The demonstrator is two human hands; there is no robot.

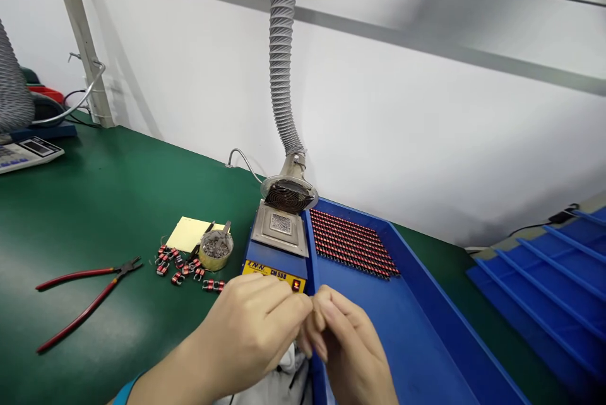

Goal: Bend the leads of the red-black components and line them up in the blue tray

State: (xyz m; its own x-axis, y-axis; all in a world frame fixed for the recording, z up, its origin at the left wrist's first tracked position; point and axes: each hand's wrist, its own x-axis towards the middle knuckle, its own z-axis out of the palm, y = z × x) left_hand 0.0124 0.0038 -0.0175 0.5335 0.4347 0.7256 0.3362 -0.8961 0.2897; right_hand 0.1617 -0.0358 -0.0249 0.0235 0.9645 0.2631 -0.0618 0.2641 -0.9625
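Note:
My left hand [258, 320] and my right hand [353, 342] meet at the fingertips in front of a small blue solder pot [277, 257]. Both are closed in a pinch, and whatever lies between the fingers is hidden. Just left of my left hand, a short row of small red-and-black wired components [214, 285] lies on the table. A looser pile of the same parts [177, 261] is farther left. Behind my right hand, a blue tray [402, 310] holds several neat rows of red-and-black components [353, 244].
A ribbed exhaust hose [283, 58] hangs with its hood over the pot. A round tin of grey scraps [216, 248] stands by yellow paper [187, 233]. Red-handled pliers [89, 304] lie left on the green table [118, 190]. Blue ribbed trays [549, 285] are at right.

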